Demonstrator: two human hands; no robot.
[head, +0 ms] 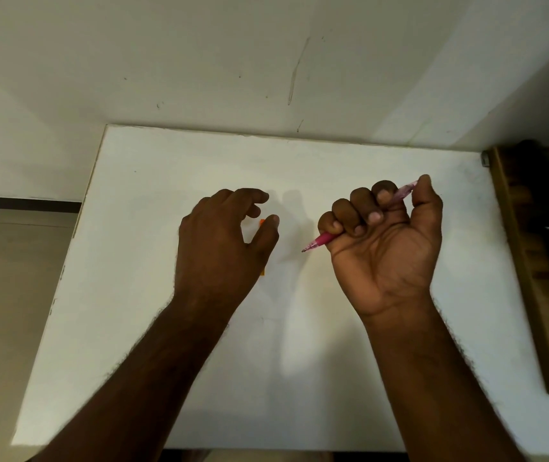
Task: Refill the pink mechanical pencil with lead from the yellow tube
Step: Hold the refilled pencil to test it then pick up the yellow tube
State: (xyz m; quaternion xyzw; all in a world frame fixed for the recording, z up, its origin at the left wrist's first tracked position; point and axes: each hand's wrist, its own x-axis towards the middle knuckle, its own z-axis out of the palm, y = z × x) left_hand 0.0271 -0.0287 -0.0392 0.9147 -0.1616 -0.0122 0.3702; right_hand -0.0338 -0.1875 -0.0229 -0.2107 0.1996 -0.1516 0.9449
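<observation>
Over a white, matte table [349, 345] pushed against a pale wall [199, 61], I see both bare hands raised above the surface. My right hand [389, 241] is turned palm up and curled into a fist around the pink mechanical pencil [319, 242]; its slim barrel runs slantwise through the fist, the dark pointed tip poking out at the lower left, the paler translucent rear end showing by the thumb at the upper right. Most of the barrel is buried under the fingers.

My left hand [223, 238] hangs back-up, fingers loosely bent and parted, thumb and forefinger spread with a gap between them. Behind that hand I can make out two small slivers of orange-yellow [262, 223], one beside the thumb tip and one below the thumb's base. I take them for the yellow tube, but the hand hides nearly all of it, and I cannot tell whether it lies on the table or touches the fingers.

At the right edge stands a brown wooden frame [519, 261], cut off by the border.
</observation>
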